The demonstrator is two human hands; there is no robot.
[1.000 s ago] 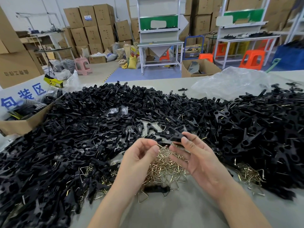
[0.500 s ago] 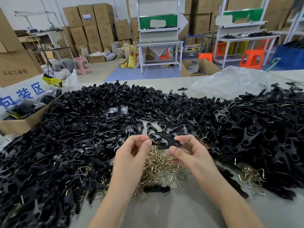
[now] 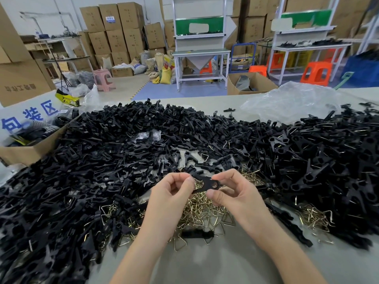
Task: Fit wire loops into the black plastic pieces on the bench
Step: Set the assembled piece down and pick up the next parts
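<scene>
Both forearms reach in from the tabletop's [image 3: 215,263] near edge, the left hand [image 3: 170,193] and right hand [image 3: 233,193] each with fingers curled, pinching opposite ends of one black plastic piece [image 3: 207,183] held level above the heap of wire loops [image 3: 205,214] near that edge.

A factory packing floor: stacked cardboard boxes [image 3: 121,27], steel workbenches [image 3: 202,53], heaped plastic pieces [image 3: 102,160].
</scene>
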